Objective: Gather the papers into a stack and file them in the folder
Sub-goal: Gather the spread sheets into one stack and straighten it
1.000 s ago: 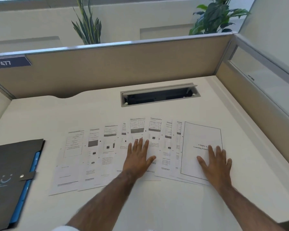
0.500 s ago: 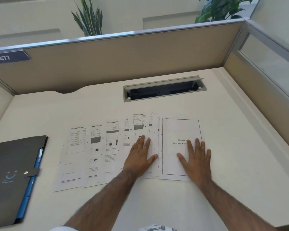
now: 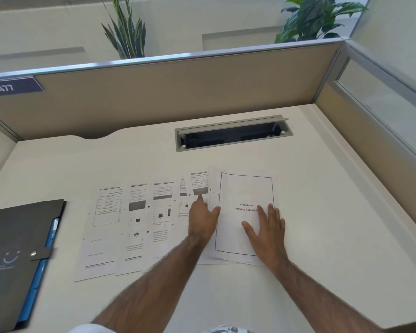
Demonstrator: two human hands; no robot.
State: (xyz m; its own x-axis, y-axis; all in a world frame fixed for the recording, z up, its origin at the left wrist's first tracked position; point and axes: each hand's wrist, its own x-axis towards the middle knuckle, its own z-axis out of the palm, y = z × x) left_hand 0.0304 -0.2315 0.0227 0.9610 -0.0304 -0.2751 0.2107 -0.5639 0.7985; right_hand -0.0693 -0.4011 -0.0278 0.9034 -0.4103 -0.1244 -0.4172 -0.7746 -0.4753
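Several printed papers (image 3: 135, 227) lie fanned in an overlapping row on the white desk (image 3: 322, 212). At the row's right end a bordered title page (image 3: 240, 188) tops a small bunched pile. My right hand (image 3: 265, 230) presses flat on that title page, fingers spread. My left hand (image 3: 202, 219) lies on the sheets just left of the pile, its fingertips at the pile's left edge. A dark grey folder (image 3: 17, 236) with a blue inner edge and a snap strap lies closed at the desk's left, apart from the papers.
An open cable tray (image 3: 231, 135) is sunk into the desk behind the papers. Beige partition walls (image 3: 178, 92) close the back and right sides. Two potted plants stand beyond the partition.
My right hand has slid the title page leftward, bunching the right-hand sheets into a pile against my left hand. The left sheets and folder have not moved.
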